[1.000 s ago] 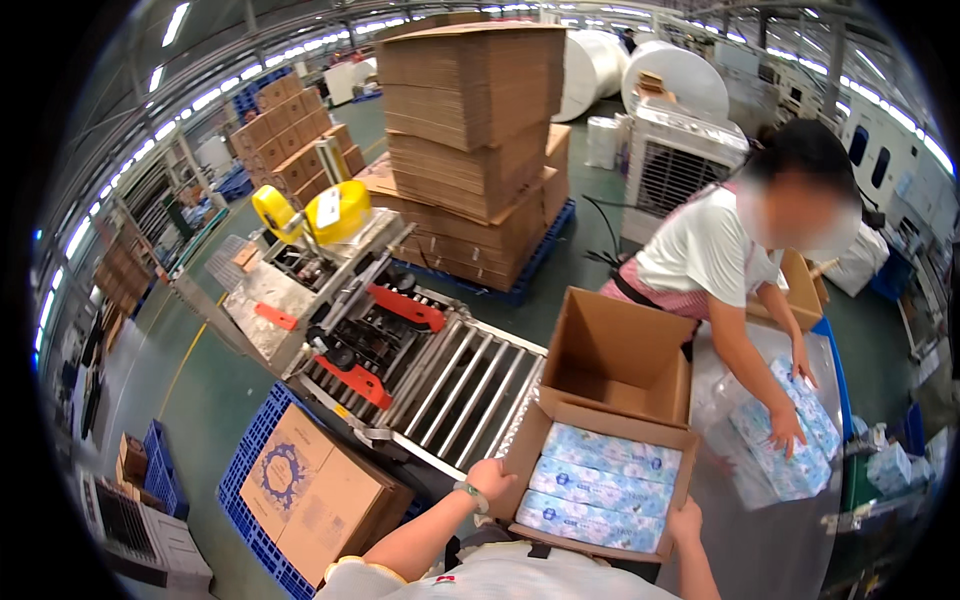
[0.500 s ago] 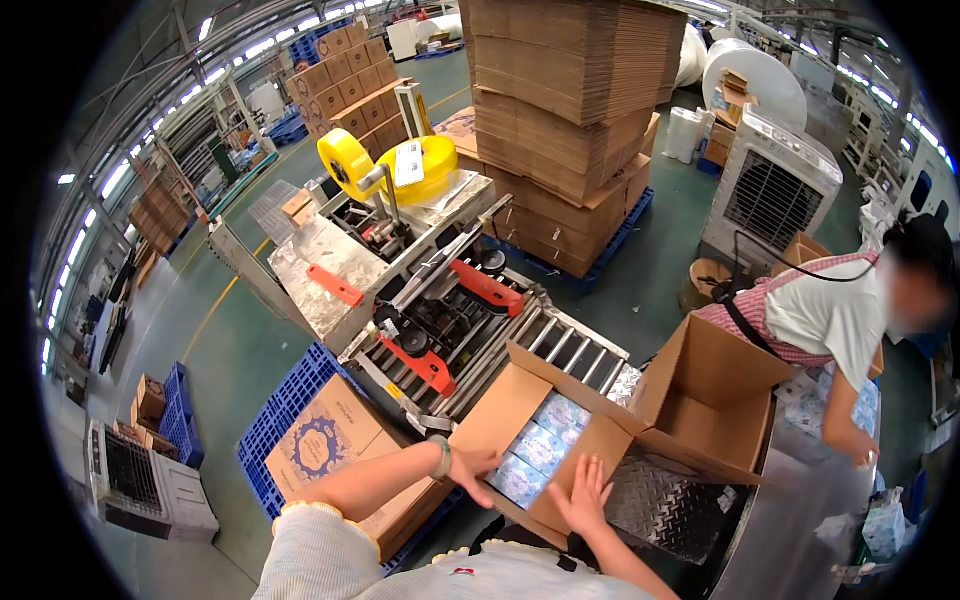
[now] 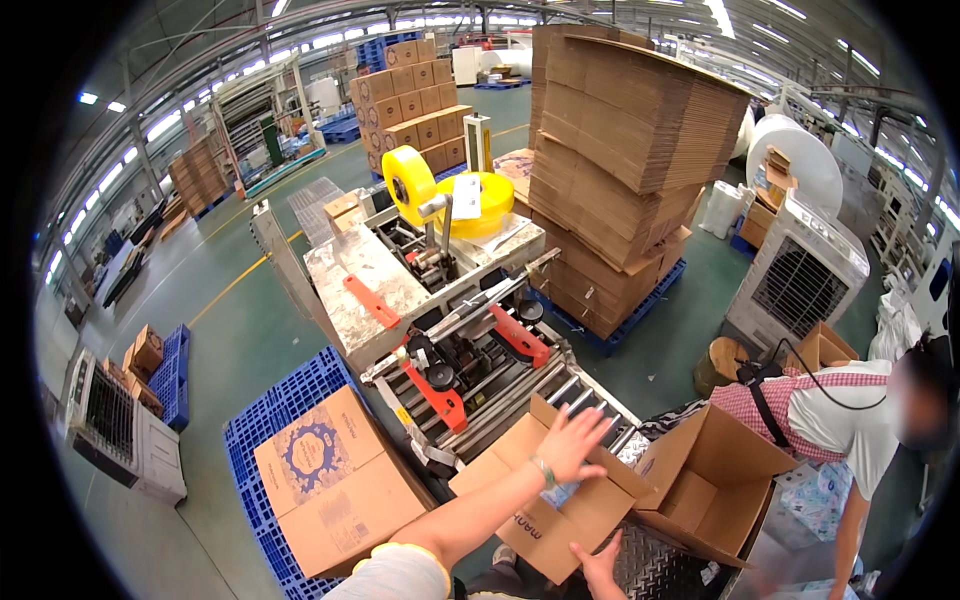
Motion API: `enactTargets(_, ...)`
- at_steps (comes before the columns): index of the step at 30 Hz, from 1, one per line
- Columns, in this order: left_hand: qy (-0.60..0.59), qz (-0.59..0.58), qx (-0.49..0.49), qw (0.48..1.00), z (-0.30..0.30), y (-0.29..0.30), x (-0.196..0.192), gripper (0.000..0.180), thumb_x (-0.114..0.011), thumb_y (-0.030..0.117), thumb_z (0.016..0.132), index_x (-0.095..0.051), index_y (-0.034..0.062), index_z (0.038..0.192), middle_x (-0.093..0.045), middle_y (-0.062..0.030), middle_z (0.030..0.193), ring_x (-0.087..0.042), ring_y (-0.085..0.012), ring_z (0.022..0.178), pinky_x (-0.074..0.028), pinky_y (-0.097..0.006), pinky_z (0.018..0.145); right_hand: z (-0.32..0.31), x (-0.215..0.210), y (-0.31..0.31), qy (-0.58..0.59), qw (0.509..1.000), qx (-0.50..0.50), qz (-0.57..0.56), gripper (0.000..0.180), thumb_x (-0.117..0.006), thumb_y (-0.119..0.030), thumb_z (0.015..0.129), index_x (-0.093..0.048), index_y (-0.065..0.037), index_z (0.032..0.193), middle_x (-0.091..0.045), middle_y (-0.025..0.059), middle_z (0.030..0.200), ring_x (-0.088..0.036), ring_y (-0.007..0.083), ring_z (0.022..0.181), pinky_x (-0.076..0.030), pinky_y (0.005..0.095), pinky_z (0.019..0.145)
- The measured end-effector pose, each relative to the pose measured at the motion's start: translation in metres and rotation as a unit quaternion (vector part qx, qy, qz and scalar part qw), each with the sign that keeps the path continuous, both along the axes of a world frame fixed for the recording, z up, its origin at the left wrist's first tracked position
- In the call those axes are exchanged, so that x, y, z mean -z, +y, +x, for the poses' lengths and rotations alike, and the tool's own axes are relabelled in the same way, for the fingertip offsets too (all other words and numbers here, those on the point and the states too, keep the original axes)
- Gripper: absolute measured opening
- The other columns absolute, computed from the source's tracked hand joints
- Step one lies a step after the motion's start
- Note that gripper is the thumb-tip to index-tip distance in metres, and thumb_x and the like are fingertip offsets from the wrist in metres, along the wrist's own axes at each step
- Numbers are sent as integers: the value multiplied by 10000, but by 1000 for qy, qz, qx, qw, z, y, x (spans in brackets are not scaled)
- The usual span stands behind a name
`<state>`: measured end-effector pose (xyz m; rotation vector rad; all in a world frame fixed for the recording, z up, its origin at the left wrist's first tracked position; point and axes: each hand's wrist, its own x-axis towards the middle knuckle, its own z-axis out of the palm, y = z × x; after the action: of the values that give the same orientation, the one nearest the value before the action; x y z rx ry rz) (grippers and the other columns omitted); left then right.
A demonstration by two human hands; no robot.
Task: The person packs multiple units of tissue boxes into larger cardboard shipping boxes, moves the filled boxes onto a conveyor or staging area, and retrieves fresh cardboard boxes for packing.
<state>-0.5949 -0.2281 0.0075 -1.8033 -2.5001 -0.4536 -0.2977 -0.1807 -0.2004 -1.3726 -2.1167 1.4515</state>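
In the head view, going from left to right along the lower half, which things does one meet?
White fan unit → blue pallet → sealed printed carton → carton under the person's left hand → empty open carton → co-worker in a white shirt.

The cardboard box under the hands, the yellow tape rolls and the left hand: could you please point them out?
cardboard box (image 3: 545, 525), head view, on its front wall.
yellow tape rolls (image 3: 487, 196), head view, on the right roll's face.
left hand (image 3: 572, 442), head view, on the back of the hand.
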Motion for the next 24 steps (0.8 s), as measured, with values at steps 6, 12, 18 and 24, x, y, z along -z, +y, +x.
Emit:
enactTargets(6,-53,12,-30,998,44,-103,75,669,-524,563,971,-546,21,1361,-589,-169,1358,-504,-325,1332,-245,-536,1208,-10,-43,-13,50,892,-16,-448,1004,-757,-359,870,-110,-179,1617,-342,141,1597,-347,407,1434,-295,688,1085)
enactTargets(12,-61,-108,-66,990,62,-119,130,788,-462,588,990,-245,170,1622,-251,-94,1677,-229,-270,1549,-152,-555,1242,-13,-20,6,106,772,-8,-626,621,-596,-319,1003,-339,-114,1530,-492,138,1487,-549,383,1297,-511,675,913)
enactTargets(18,-33,-74,41,996,-39,-66,145,729,-437,556,1003,-281,188,1613,-289,-105,1660,-246,-288,1544,-147,-574,1242,-82,-25,-8,150,791,14,-593,591,-499,-429,1045,-375,-114,1530,-471,144,1528,-503,386,1358,-450,701,991)
enactTargets(24,-22,-1,81,996,-153,-20,160,718,-446,561,1000,-315,189,1599,-282,-133,1658,-260,-304,1536,-164,-537,1251,-208,-49,28,205,769,46,-604,742,-512,-599,1007,-330,-138,1560,-444,144,1535,-499,349,1363,-482,594,1028)
